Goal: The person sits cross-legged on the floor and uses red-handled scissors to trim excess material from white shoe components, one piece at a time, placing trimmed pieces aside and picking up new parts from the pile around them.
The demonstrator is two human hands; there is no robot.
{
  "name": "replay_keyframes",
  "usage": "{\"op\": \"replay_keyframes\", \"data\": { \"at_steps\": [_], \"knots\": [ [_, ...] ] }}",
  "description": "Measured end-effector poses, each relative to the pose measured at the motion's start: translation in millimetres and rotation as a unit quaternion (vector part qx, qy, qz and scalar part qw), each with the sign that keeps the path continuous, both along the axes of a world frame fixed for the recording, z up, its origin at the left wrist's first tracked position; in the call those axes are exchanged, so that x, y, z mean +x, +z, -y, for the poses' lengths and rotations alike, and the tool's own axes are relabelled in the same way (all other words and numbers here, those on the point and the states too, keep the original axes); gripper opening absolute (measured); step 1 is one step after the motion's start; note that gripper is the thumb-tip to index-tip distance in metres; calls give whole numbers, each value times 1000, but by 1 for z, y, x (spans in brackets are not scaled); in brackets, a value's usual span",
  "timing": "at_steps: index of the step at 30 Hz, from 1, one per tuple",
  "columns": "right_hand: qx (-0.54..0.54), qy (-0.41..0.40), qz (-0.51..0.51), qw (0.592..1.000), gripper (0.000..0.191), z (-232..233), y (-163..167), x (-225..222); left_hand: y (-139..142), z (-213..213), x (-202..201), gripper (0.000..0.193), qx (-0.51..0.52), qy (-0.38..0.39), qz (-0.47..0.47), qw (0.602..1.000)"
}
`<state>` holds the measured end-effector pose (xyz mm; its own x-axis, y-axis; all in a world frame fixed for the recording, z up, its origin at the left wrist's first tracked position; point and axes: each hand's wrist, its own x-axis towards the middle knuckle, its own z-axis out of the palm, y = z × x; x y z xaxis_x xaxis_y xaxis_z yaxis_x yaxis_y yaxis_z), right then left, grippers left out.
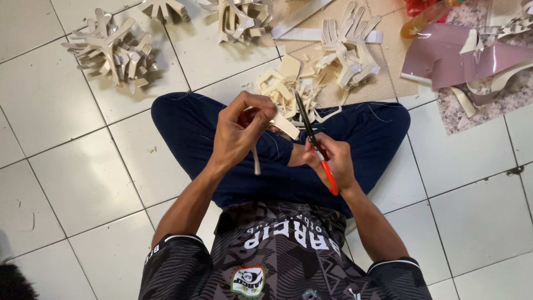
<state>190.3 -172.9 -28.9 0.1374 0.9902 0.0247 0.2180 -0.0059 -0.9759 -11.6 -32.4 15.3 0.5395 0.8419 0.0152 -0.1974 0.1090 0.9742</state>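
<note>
**Cutting a cream strip over crossed legs**

Seated cross-legged on a white tiled floor (66, 166), dark blue trousers (194, 122) filling the middle of the view. Left hand (239, 130) raised above the left knee, fingers closed in a pinching grip on a cream strip piece (286, 126), with a narrow tail of the same material hanging down below the hand. Right hand (333, 161) just to the right and slightly nearer, grip closed around the red handles of a pair of scissors (312, 139). Dark blades pointing away, toward the far side, running just beside the right end of the cream piece; whether the blades are parted or shut, hard to tell.

Directly beyond the hands, against the far edge of the legs, a loose heap of cream offcuts (283, 89). Farther right of that, a stack of cut cream shapes (350, 50) with finger-like prongs, lying on a tan mat (388, 72). At the far left, a pile of pronged cutouts (111, 53) on the tiles, and another pile (239, 19) at the far middle. At the far right, a glossy mauve sheet (444, 55) with curled trimmings around it.
</note>
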Motion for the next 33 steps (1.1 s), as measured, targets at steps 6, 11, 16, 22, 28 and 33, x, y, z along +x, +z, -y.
{"op": "replay_keyframes", "data": {
  "at_steps": [6,11,16,22,28,33],
  "knots": [
    [65,-4,239,969,57,-5,22,7,-5,-1,-5,5,138,-13,-29,990],
    [76,12,268,960,57,-7,29,10,-3,-1,-8,3,154,-28,-56,986],
    [50,19,252,966,54,-1,18,11,-2,-2,-7,10,141,-32,-54,988],
    [78,-49,247,965,55,-3,8,12,10,1,-3,47,33,14,-74,997],
    [117,-38,350,929,58,-11,22,17,28,-1,-6,54,72,29,-187,979],
    [134,-4,354,926,57,-12,28,18,36,-5,-11,54,61,-26,-195,979]
  ]
}}
